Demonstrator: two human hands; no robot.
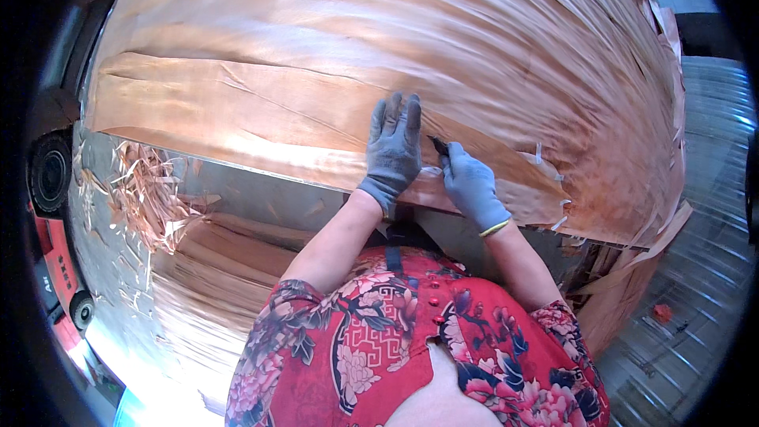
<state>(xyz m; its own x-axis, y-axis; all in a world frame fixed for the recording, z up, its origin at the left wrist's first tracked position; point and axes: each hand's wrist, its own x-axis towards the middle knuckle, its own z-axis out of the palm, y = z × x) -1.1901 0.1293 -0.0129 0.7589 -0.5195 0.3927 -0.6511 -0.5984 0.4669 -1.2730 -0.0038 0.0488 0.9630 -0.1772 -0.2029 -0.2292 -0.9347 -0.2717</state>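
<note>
A large stack of thin brown wood veneer sheets [490, 39] spreads in front of me, with a narrower veneer strip [237, 107] lying along its near edge. My left hand [393, 150], in a grey glove, lies flat on the veneer with its fingers stretched away from me. Close beside it, my right hand [472, 186], also gloved in grey, is closed around a small black-handled tool, seemingly a knife [437, 145], whose tip points at the veneer. Its blade is too small to make out. Several bits of whitish tape [540, 154] stick to the veneer right of my hands.
Veneer scraps [150, 194] are heaped on the floor at the left, near another pile of veneer sheets [229, 269]. A red wheeled machine [59, 269] stands at the far left. Corrugated translucent sheeting [704, 190] runs along the right, beside more veneer pieces [624, 285].
</note>
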